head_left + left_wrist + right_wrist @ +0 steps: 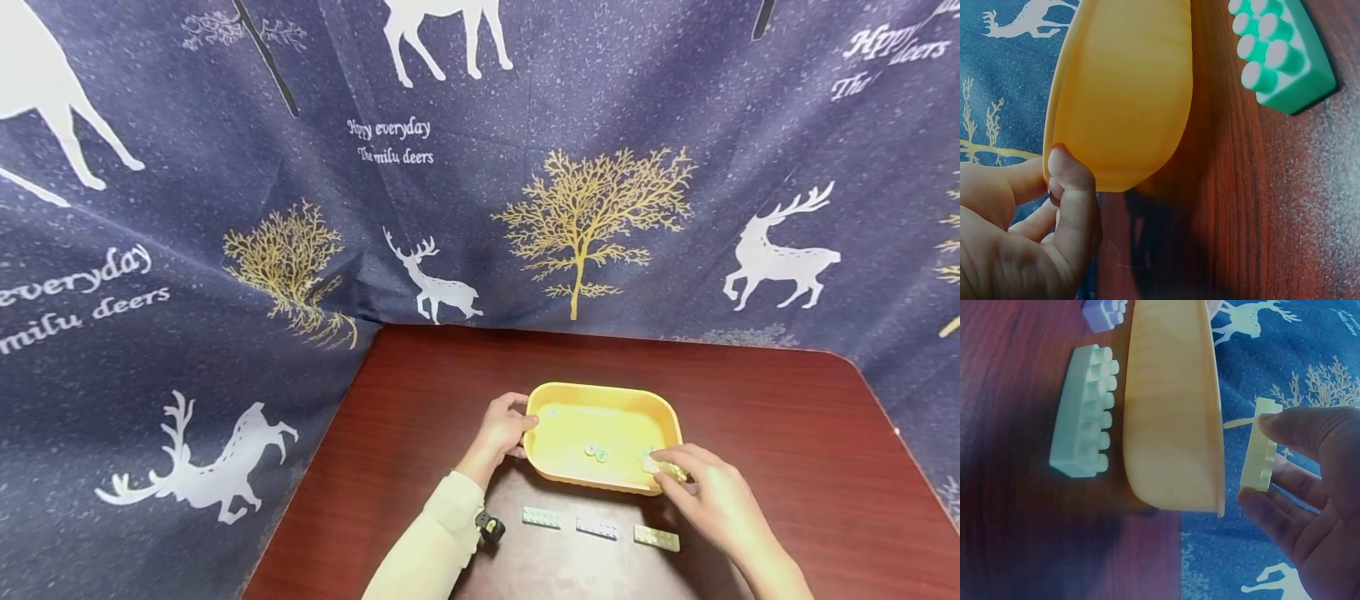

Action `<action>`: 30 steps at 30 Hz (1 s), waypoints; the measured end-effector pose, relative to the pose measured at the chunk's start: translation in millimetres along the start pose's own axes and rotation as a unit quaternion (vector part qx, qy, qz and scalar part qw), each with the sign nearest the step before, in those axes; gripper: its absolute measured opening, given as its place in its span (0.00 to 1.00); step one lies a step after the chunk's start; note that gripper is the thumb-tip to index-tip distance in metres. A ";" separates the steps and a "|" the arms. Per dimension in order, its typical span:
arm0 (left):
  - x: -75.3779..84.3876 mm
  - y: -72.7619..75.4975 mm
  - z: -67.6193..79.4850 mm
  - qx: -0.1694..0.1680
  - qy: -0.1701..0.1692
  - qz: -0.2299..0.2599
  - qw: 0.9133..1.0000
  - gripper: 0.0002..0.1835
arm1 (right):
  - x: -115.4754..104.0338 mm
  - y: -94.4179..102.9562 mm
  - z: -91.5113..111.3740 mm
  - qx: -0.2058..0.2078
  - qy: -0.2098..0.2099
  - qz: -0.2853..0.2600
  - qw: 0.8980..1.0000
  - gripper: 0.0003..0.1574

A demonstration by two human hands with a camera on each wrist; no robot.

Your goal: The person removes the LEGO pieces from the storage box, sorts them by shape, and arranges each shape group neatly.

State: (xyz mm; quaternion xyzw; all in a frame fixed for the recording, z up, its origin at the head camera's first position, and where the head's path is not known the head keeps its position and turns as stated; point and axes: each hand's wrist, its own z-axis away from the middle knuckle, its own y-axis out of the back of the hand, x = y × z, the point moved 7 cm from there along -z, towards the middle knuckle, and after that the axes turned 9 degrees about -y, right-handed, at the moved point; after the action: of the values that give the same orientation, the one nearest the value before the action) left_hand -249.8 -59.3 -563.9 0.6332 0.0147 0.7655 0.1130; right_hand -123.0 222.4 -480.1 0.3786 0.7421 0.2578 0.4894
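Note:
My left hand (504, 427) grips the left end of a yellow plastic basin (600, 393), thumb over the rim. Seen from the left wrist, the thumb presses the basin wall (1129, 94) while the other fingers lie behind it. At the basin's right end, my right hand (708, 487) pinches a pale yellow toy building block (1260, 447) between thumb and fingers. That block is beside the rim in the right wrist view. Several small greenish round pieces (601, 456) lie on the basin floor.
In front of the basin, a green building block (541, 517), a purple one (597, 528) and a pale yellow-green one (657, 538) lie in a row on the dark red wooden table (442, 367). A blue curtain (450, 208) with deer and trees hangs behind.

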 end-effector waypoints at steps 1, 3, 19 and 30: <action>0.3 -0.1 0.2 -0.001 -0.001 0.001 1.000 0.21 | 0.9 0.3 1.6 0.000 -0.001 0.000 1.000 0.19; 0.3 -0.4 0.6 -0.002 -0.001 0.003 1.000 0.21 | 2.4 1.2 4.6 0.004 0.000 0.006 1.000 0.19; 0.7 -2.3 0.8 -0.003 0.001 0.004 1.000 0.22 | 19.4 11.2 38.0 0.016 -0.016 -0.006 1.000 0.22; -0.8 -0.4 1.4 0.001 -0.001 0.006 1.000 0.22 | 33.3 11.6 55.3 0.008 -0.043 -0.001 0.999 0.21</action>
State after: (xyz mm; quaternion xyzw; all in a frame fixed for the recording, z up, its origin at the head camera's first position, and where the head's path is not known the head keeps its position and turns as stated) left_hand -248.2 -59.2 -564.5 0.6341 0.0113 0.7656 0.1077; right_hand -76.2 256.9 -510.5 0.3925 0.7227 0.2356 0.5178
